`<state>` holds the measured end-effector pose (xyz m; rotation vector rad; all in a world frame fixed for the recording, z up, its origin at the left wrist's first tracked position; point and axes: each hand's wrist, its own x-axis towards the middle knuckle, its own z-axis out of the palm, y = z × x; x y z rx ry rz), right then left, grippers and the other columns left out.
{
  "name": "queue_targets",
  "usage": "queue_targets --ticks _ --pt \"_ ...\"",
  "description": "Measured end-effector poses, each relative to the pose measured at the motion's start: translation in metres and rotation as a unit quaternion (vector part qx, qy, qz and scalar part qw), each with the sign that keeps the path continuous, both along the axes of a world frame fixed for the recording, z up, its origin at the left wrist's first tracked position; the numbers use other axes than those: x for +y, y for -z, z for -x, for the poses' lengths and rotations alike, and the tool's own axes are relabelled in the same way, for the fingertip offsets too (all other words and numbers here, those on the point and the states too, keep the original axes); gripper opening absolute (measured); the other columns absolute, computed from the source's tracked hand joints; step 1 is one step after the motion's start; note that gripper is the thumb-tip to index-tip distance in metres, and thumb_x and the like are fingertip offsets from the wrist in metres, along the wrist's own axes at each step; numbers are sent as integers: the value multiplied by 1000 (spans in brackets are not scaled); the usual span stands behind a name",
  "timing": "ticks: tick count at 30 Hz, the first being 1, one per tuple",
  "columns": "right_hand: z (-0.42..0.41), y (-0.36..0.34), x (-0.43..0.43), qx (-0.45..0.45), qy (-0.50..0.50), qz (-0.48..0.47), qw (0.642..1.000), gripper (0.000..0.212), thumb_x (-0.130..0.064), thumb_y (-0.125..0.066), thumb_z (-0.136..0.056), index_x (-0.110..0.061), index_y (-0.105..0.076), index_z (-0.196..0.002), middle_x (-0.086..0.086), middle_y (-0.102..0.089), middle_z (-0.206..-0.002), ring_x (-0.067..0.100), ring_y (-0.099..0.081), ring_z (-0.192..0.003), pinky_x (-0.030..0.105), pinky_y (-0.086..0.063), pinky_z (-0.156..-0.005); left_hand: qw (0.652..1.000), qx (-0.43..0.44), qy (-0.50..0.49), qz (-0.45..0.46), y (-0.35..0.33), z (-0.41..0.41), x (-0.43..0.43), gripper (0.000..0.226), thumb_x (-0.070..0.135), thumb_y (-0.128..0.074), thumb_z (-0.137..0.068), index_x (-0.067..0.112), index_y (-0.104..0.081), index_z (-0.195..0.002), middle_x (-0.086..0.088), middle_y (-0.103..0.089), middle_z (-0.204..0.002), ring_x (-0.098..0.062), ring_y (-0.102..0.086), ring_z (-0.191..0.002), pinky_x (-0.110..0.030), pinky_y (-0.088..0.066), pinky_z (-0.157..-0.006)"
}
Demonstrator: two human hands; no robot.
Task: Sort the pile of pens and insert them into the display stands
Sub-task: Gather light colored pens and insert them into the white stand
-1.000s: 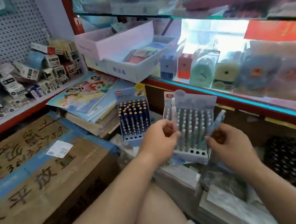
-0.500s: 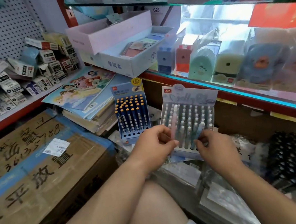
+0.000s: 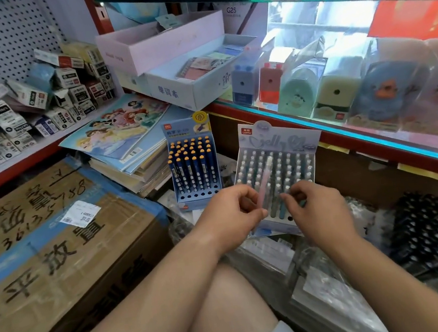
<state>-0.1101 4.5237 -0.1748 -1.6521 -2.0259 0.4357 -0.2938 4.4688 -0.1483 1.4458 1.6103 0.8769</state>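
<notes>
A pale grey display stand (image 3: 276,158) full of pastel pens stands in front of me, with a few open holes in its front row. My left hand (image 3: 230,214) pinches a pink pen (image 3: 266,184) that leans upright against the stand's front. My right hand (image 3: 316,208) grips a pale blue pen (image 3: 282,209) at the stand's front row, its lower end at the holes. To the left stands a dark blue stand (image 3: 193,166) of orange-capped pens.
A black stand of dark pens (image 3: 424,230) lies at the right among plastic bags (image 3: 324,277). A taped cardboard box (image 3: 41,245) fills the left. Stacked notebooks (image 3: 122,139) sit behind it. A glass shelf (image 3: 346,126) of sharpeners runs above.
My right hand brought the pale blue pen from the stand's right side down to its front row. My left hand kept hold of the pink pen. The view tilted slightly.
</notes>
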Motion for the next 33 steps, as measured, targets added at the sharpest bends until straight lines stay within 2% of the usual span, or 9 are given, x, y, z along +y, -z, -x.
queue_targets --ticks 5,7,9,12,14,17,21,26,33 --pt "-4 -7 3 -32 -16 26 999 20 -45 -64 -95 -27 -70 -100 -11 -68 -85 8 -63 -75 37 -59 -69 1000 25 9 9 0 -3 1 10 20 -77 -87 26 -69 -87 -1 -72 -84 -22 -71 -82 -48 -60 -80" --pt "-8 -15 -1 -16 -19 32 999 15 -43 -66 -94 -29 -66 -101 -16 -64 -85 3 -61 -77 33 -60 -71 999 51 16 9 -2 -4 0 8 21 -76 -88 26 -70 -89 2 -71 -85 -19 -70 -83 -43 -60 -80" --pt "-12 -25 -10 87 -11 23 996 10 -34 -66 -96 -31 -62 -105 -15 -63 -87 3 -62 -78 27 -58 -69 997 75 27 8 -4 -6 -1 8 22 -75 -89 26 -69 -91 5 -70 -85 -15 -68 -82 -36 -60 -78" --pt "-13 -44 -27 309 -55 64 947 11 -21 -64 -98 -28 -68 -105 -6 -70 -87 12 -68 -80 30 -61 -68 993 107 51 6 -8 -11 -1 7 22 -75 -90 25 -69 -92 8 -69 -83 -11 -66 -79 -28 -56 -72" --pt "-13 -52 -34 345 -95 69 931 9 -20 -67 -95 -25 -70 -101 -2 -72 -88 17 -69 -80 33 -62 -71 989 128 68 -3 -11 -16 -1 7 22 -75 -90 24 -68 -90 8 -68 -80 -9 -65 -76 -27 -54 -69" --pt "-17 -55 -33 331 -96 33 938 5 -18 -69 -94 -22 -70 -96 -3 -71 -85 17 -69 -76 34 -62 -72 985 153 76 -24 -14 -23 -2 7 23 -74 -90 27 -68 -90 12 -68 -79 -5 -64 -77 -32 -57 -73" --pt "-30 -48 -24 269 -43 -42 961 7 -23 -69 -94 -26 -69 -100 -10 -69 -83 10 -67 -79 29 -61 -71 969 238 -25 -65 -15 -26 1 13 33 -74 -89 30 -62 -87 13 -62 -83 -10 -61 -81 -37 -57 -73" --pt "-35 -26 -17 158 -11 -53 986 17 -29 -67 -95 -26 -70 -111 -16 -66 -94 1 -63 -86 28 -58 -78 962 255 -94 -15 -13 -15 4 12 32 -67 -92 27 -56 -94 7 -59 -92 -18 -59 -87 -39 -55 -76" --pt "-29 -18 -10 146 -10 -61 987 15 -29 -67 -95 -25 -70 -109 -12 -66 -94 2 -62 -86 28 -57 -79 960 257 -105 41 -10 2 13 45 39 -66 -92 22 -49 -130 -1 -51 -122 -20 -54 -104 -38 -49 -85"
